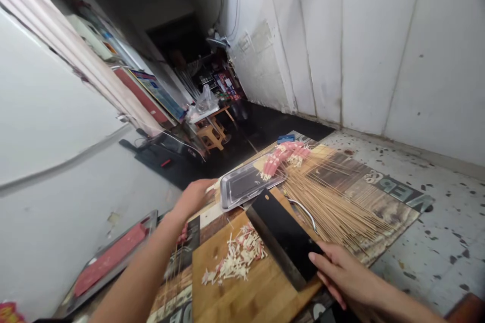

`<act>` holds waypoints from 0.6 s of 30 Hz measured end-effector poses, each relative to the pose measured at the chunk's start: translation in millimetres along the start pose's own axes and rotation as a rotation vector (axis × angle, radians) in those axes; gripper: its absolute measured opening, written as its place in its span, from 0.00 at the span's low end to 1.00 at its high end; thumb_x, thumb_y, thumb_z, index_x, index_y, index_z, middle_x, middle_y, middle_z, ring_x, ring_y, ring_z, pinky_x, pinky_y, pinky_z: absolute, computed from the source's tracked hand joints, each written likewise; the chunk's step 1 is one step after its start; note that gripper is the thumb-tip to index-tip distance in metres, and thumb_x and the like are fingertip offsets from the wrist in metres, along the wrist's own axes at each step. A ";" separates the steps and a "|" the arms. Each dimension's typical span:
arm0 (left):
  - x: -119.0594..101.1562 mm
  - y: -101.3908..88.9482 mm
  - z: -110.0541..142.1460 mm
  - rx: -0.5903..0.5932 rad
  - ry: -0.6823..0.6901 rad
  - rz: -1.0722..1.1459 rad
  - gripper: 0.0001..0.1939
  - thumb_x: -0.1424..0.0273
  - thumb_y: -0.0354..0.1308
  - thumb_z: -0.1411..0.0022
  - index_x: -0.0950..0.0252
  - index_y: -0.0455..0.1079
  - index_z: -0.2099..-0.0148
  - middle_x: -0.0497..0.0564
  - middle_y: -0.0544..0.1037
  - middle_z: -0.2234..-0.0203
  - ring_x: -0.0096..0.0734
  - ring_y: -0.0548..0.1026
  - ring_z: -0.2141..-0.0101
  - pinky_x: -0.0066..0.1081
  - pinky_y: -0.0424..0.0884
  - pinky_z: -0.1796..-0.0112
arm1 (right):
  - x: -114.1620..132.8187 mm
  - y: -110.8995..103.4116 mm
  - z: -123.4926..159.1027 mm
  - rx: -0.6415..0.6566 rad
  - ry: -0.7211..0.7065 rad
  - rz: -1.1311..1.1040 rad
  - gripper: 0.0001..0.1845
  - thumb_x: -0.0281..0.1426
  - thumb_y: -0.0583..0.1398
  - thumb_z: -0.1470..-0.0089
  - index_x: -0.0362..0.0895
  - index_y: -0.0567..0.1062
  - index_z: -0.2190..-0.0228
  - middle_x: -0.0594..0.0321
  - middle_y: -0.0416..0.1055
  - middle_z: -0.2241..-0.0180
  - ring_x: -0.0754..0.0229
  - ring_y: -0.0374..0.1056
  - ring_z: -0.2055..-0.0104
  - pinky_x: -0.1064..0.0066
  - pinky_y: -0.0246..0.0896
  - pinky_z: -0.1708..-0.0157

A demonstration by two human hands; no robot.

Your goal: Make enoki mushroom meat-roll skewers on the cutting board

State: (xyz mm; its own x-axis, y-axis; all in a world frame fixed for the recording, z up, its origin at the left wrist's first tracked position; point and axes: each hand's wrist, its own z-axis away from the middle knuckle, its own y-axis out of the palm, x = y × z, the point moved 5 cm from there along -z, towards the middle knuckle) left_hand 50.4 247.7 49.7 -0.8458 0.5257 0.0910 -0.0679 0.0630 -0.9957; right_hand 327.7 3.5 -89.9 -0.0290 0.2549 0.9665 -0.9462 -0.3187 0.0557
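Note:
My right hand (343, 272) rests on the handle end of a broad black cleaver (282, 234), fingers curled round it. The blade lies across a wooden cutting board (250, 292) beside a heap of chopped white and pink pieces (237, 257). My left hand (194, 197) reaches to the near-left corner of a metal tray (242, 184); its fingers are blurred. Pink skewered pieces (286, 156) lie over the tray's far end, their bamboo sticks (333, 204) fanned out to the right.
A patterned mat (382, 192) covers a speckled floor (435, 247). At lower left lies another tray holding a red slab (109, 260). A white wall (359, 50) stands behind. Wooden stools (212, 133) and clutter fill the dark passage.

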 end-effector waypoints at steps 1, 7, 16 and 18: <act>-29.7 1.1 -21.5 -0.021 0.085 -0.010 0.20 0.66 0.49 0.36 0.61 0.71 0.45 0.54 0.79 0.53 0.38 0.75 0.53 0.34 0.67 0.50 | -1.1 -5.1 6.0 -0.012 0.004 -0.019 0.30 0.62 0.50 0.47 0.46 0.59 0.70 0.76 0.57 0.86 0.71 0.52 0.90 0.79 0.46 0.90; -163.3 45.1 -104.3 -0.101 0.361 -0.173 0.20 0.68 0.56 0.38 0.62 0.67 0.43 0.57 0.77 0.57 0.41 0.73 0.55 0.36 0.66 0.54 | -20.4 -63.3 53.2 -0.267 0.029 -0.062 0.30 0.61 0.48 0.44 0.46 0.59 0.73 0.74 0.57 0.85 0.72 0.53 0.88 0.79 0.48 0.86; -171.9 87.4 -140.9 -0.034 0.317 -0.117 0.22 0.72 0.53 0.37 0.65 0.65 0.41 0.59 0.74 0.55 0.41 0.70 0.52 0.38 0.63 0.50 | -35.6 -110.3 77.5 -0.394 0.067 -0.112 0.29 0.59 0.49 0.43 0.46 0.60 0.75 0.71 0.59 0.85 0.69 0.56 0.86 0.76 0.54 0.83; -171.8 88.9 -143.0 -0.026 0.320 -0.101 0.20 0.71 0.53 0.37 0.64 0.66 0.42 0.58 0.75 0.56 0.40 0.71 0.53 0.36 0.64 0.51 | -29.8 -110.8 78.6 -0.415 0.060 -0.116 0.28 0.58 0.50 0.43 0.46 0.60 0.74 0.71 0.60 0.84 0.69 0.57 0.85 0.76 0.54 0.83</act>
State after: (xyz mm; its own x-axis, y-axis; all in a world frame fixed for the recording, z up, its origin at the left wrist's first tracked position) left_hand 265.3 284.3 -52.0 -0.6265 0.7549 0.1938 -0.1259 0.1474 -0.9810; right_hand 458.8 -40.6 -105.3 0.0779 0.3238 0.9429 -0.9933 0.1062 0.0456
